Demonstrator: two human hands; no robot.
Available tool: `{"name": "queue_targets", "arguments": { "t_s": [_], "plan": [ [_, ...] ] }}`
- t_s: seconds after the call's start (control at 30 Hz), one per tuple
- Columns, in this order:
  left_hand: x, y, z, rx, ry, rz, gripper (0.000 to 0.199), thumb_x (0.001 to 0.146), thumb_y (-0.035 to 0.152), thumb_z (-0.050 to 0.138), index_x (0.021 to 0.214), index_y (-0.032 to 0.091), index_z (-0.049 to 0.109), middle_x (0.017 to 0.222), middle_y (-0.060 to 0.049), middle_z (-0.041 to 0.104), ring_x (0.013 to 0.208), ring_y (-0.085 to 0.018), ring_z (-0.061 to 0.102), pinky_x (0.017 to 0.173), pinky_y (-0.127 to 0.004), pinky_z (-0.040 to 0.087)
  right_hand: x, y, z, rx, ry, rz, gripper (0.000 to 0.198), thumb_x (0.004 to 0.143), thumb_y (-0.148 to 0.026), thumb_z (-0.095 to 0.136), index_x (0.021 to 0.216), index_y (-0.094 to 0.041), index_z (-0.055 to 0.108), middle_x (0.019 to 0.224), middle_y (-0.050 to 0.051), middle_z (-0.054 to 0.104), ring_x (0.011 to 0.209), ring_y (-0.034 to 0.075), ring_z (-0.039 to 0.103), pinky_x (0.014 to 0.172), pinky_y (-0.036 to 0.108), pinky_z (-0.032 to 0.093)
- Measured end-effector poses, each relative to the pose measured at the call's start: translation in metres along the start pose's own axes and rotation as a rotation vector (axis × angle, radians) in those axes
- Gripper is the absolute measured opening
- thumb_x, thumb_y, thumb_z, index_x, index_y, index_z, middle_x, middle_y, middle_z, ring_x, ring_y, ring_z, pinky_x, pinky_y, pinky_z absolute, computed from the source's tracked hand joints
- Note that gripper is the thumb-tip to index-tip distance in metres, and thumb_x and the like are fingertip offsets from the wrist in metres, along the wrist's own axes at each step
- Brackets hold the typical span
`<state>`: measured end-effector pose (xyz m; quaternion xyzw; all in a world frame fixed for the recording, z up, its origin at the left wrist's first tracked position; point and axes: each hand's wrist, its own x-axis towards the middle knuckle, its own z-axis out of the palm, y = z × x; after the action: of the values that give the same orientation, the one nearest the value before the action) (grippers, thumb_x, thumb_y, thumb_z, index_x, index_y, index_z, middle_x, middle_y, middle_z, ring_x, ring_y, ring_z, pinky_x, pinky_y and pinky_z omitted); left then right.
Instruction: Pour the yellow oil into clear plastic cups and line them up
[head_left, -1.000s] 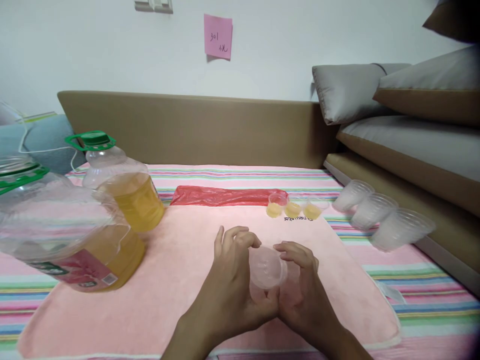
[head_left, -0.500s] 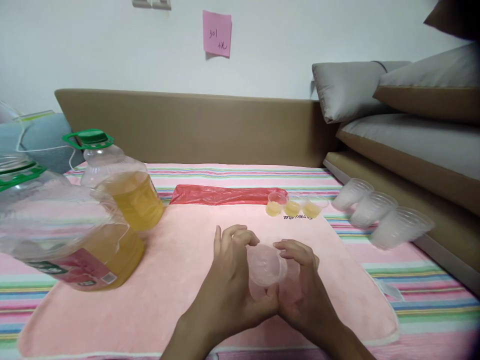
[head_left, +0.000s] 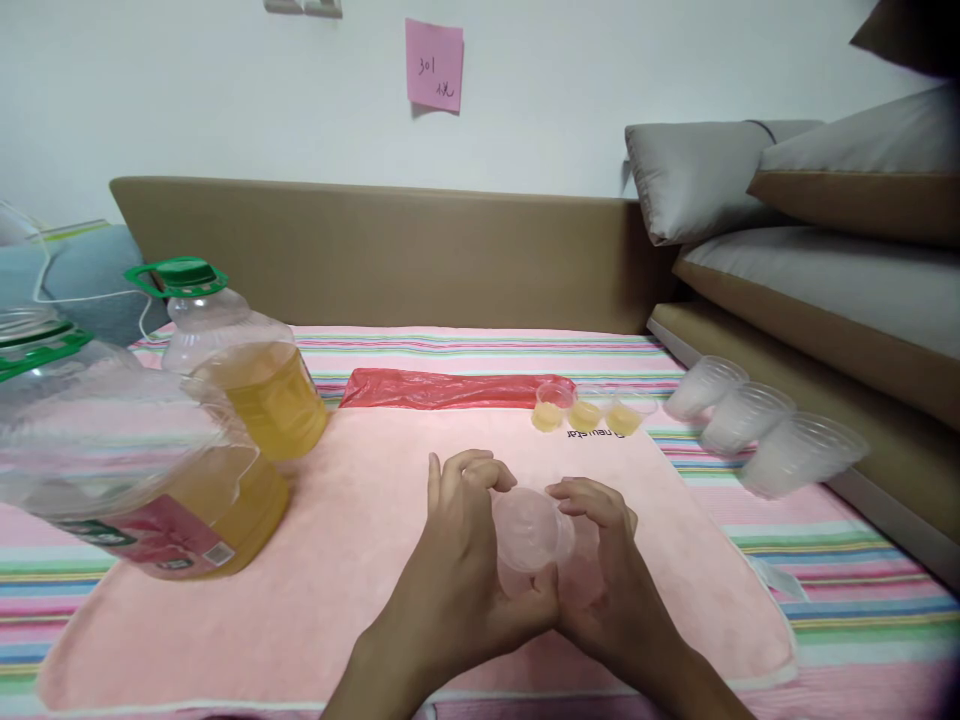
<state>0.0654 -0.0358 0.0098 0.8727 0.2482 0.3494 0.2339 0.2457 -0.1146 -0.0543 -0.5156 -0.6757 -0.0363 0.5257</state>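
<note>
At lower centre of the frame, a small clear plastic cup is clamped between the left hand and right hand, above the pink towel; little has shifted since a moment ago, so the grip is kept.

— Walls and fixtures?
— A plain white painted wall closes the far side. A pink square sticky note with handwriting is fixed to it, and a white switch plate sits at the top edge, left of the note.

— Furniture?
— A long tan upholstered backrest runs below the note. Right of it, a grey fabric cushion leans against stacked grey-and-tan sofa pads. At the backrest's left end lies a blue-grey cushion with a white cable across it.

— Light?
— Even and soft, with no hard shadows; the source cannot be seen.
</note>
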Motion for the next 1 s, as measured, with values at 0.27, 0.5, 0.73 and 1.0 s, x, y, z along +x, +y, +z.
{"name": "queue_targets", "arguments": {
  "t_s": [0.27,0.5,0.73,1.0],
  "plan": [
    [-0.001,0.000,-0.013,-0.105,0.047,0.024,0.073,0.066,0.013,0.072,0.124,0.029,0.031,0.124,-0.008,0.043,0.121,-0.030,0.047,0.104,-0.062,0.050,0.000,0.007,-0.002,-0.021,0.001,0.035,0.045,0.093,-0.027,0.068,0.133,-0.022,0.047,0.133,0.013,0.054,0.126,0.035,0.050,0.101,0.058,0.039],
    [-0.004,-0.001,-0.044,-0.048,0.189,-0.005,0.061,0.084,0.024,0.074,0.126,0.028,0.031,0.131,-0.008,0.047,0.136,-0.025,0.047,0.119,-0.050,0.043,0.003,0.011,-0.009,-0.054,0.037,0.106,0.051,0.091,-0.032,0.074,0.132,-0.025,0.046,0.134,0.013,0.055,0.125,0.038,0.053,0.100,0.065,0.041],
    [-0.006,-0.017,-0.061,0.162,0.192,-0.022,0.058,0.086,0.029,0.073,0.127,0.027,0.033,0.128,-0.010,0.049,0.126,-0.029,0.053,0.112,-0.059,0.048,0.006,0.027,-0.025,-0.051,0.150,0.220,0.062,0.087,-0.036,0.083,0.136,-0.027,0.047,0.139,0.012,0.057,0.130,0.038,0.055,0.106,0.062,0.037],
    [-0.005,-0.028,-0.037,0.313,-0.056,-0.117,0.052,0.083,0.029,0.064,0.125,0.027,0.034,0.123,-0.007,0.050,0.125,-0.032,0.053,0.121,-0.089,0.016,0.007,0.036,-0.031,-0.080,0.250,0.328,0.066,0.081,-0.045,0.086,0.133,-0.027,0.051,0.139,0.011,0.058,0.131,0.038,0.055,0.102,0.055,0.038]
  ]
}}
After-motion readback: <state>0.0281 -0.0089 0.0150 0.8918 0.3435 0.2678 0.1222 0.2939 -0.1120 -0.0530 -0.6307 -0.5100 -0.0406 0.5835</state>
